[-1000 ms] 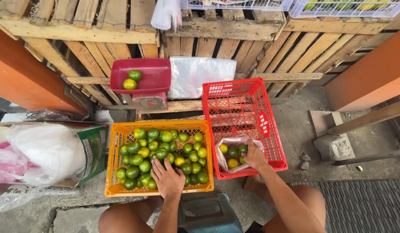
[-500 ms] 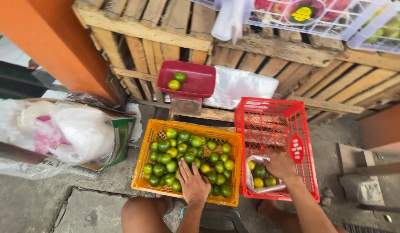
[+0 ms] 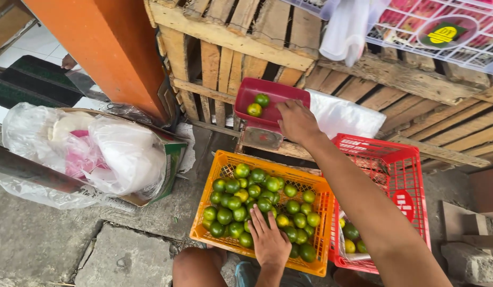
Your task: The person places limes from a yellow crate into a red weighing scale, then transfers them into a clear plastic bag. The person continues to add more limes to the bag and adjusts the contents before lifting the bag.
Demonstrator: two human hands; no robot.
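The right hand [image 3: 295, 120] rests curled on the red scale pan [image 3: 268, 101], whatever it grips hidden, two limes [image 3: 258, 105] just beyond its fingers. The left hand [image 3: 269, 242] lies with fingers spread flat on limes in the orange crate [image 3: 220, 169]; a careless push on the pan (perched on a small scale) could roll its limes off.

Concrete floor [image 3: 49, 239], wood pallets [image 3: 230, 48], orange wall [image 3: 103, 42]

The left hand [image 3: 269, 242] lies flat, palm down, fingers spread forward. The right arm stretches far forward, its hand [image 3: 296, 121] curled, knuckles up.
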